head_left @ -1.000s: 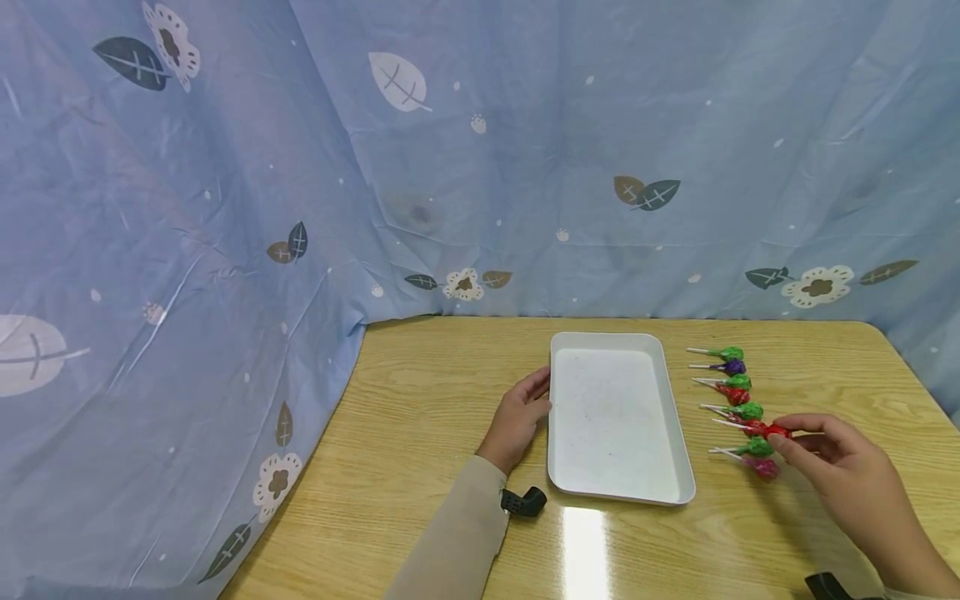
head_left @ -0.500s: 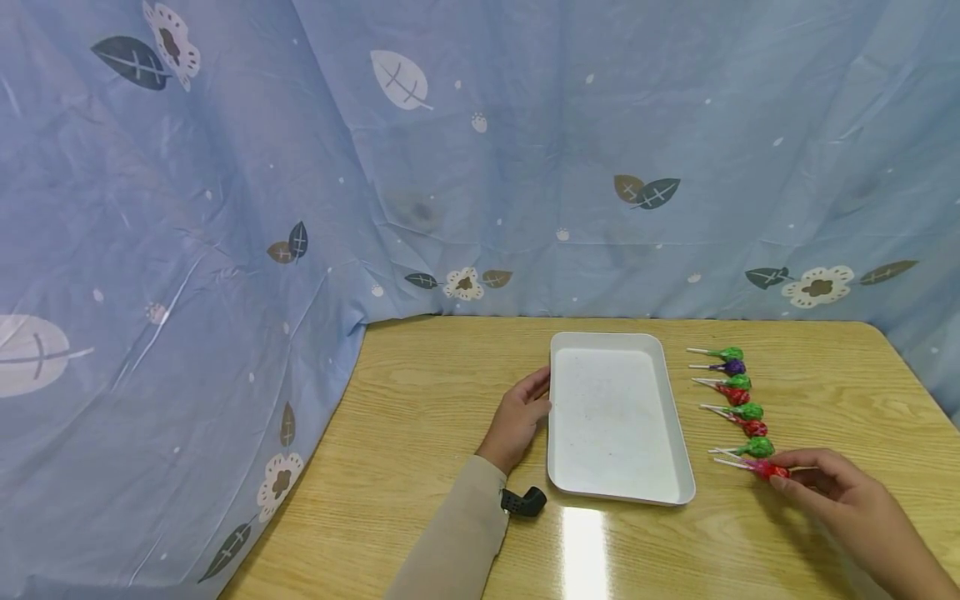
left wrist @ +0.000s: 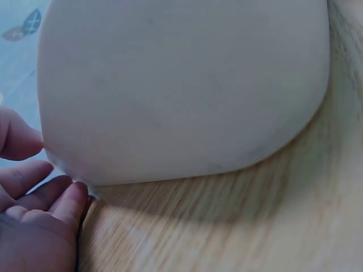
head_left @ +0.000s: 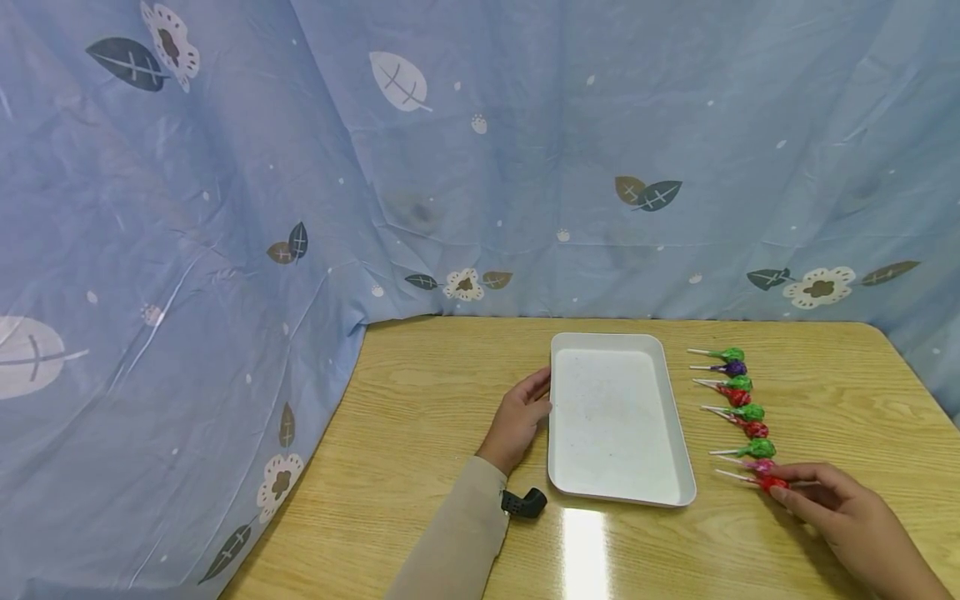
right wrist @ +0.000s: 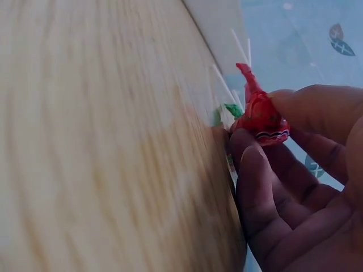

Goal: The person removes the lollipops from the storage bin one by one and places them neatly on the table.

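In the head view my right hand [head_left: 847, 508] pinches a red-wrapped lollipop [head_left: 772, 483] by its candy end, low over the table, its white stick pointing left. The right wrist view shows thumb and fingers on the red wrapper [right wrist: 262, 116]. Just beyond it lie a pink lollipop [head_left: 762, 465] and a green lollipop [head_left: 761, 448]. My left hand [head_left: 517, 421] touches the outer left wall of a white rectangular tray [head_left: 678, 433], thumb and fingers against its side. In the left wrist view, the fingertips [left wrist: 76, 195] meet the tray's edge.
Farther back, more lollipops form a column right of the tray: a red one [head_left: 753, 429], a purple one [head_left: 733, 367] and several green ones. A blue patterned curtain [head_left: 525, 167] hangs behind the wooden table [head_left: 435, 375].
My right hand has brought the red lollipop toward the near end of the column, past the pink one, and lowered it there. The left hand and tray have not moved.
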A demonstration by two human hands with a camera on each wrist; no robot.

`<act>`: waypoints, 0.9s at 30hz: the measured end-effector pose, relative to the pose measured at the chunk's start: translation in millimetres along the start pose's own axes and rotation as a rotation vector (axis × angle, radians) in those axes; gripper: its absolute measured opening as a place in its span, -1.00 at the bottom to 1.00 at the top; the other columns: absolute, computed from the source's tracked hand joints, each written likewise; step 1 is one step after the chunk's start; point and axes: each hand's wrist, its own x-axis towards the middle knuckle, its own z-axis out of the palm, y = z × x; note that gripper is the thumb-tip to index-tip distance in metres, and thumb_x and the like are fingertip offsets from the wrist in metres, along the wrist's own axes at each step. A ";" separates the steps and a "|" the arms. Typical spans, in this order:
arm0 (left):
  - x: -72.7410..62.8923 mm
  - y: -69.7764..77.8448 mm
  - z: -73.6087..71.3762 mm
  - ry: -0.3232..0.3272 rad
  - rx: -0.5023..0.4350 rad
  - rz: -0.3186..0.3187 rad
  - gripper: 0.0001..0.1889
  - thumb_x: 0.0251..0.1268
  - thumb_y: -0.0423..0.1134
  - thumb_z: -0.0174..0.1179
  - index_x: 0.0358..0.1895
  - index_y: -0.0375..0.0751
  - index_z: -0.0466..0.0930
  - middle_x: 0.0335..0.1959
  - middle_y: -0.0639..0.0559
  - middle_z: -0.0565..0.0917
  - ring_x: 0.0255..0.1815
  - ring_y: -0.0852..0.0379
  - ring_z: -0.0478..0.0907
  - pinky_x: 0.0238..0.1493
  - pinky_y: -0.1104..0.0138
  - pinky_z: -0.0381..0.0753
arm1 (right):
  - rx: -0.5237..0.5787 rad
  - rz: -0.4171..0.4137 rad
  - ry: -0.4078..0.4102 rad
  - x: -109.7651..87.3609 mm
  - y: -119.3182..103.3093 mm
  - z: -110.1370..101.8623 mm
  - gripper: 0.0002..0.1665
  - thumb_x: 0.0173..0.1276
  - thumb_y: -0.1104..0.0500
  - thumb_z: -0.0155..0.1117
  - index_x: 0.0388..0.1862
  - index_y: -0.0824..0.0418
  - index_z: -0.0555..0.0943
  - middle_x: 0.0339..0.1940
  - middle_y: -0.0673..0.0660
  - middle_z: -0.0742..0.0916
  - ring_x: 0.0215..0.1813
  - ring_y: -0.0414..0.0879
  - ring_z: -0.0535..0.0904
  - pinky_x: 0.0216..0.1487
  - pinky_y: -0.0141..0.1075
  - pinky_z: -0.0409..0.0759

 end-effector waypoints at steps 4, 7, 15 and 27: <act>0.0 0.2 1.1 -0.014 -0.017 0.011 -0.36 0.55 -0.49 0.07 0.67 -0.30 0.34 0.59 -0.12 0.46 0.55 -0.01 0.43 0.46 0.21 0.50 | 0.006 0.044 -0.016 0.2 2.1 0.3 -0.64 0.71 0.27 0.24 0.30 0.50 0.60 0.04 0.20 0.75 -0.24 -0.24 0.64 -0.37 -0.28 0.67; -0.3 0.7 1.2 -0.019 -0.020 0.015 -0.35 0.55 -0.50 0.06 0.67 -0.31 0.32 0.60 -0.13 0.44 0.56 -0.02 0.42 0.47 0.21 0.49 | 0.027 0.052 -0.025 0.8 6.5 1.5 -0.60 0.70 0.23 0.27 0.32 0.50 0.58 0.08 0.26 0.73 -0.22 -0.23 0.65 -0.33 -0.28 0.71; 1.7 -2.1 -0.6 -0.030 -0.043 0.014 -0.33 0.52 -0.50 0.05 0.68 -0.33 0.30 0.62 -0.16 0.41 0.58 -0.05 0.40 0.48 0.22 0.46 | 0.165 0.052 0.017 -1.8 26.4 -3.6 -0.58 0.74 0.20 0.22 0.31 0.53 0.55 -0.04 -0.15 0.75 -0.13 -0.31 0.71 -0.26 -0.30 0.77; 4.8 -3.9 1.0 -0.034 -0.066 0.045 -0.27 0.39 -0.54 0.03 0.67 -0.36 0.28 0.60 -0.18 0.42 0.56 -0.07 0.41 0.49 0.18 0.47 | 0.272 -0.003 0.097 -2.7 33.9 -10.9 -0.69 0.75 0.23 0.19 0.22 0.47 0.60 -0.16 -0.04 0.81 -0.22 -0.14 0.76 -0.34 -0.28 0.76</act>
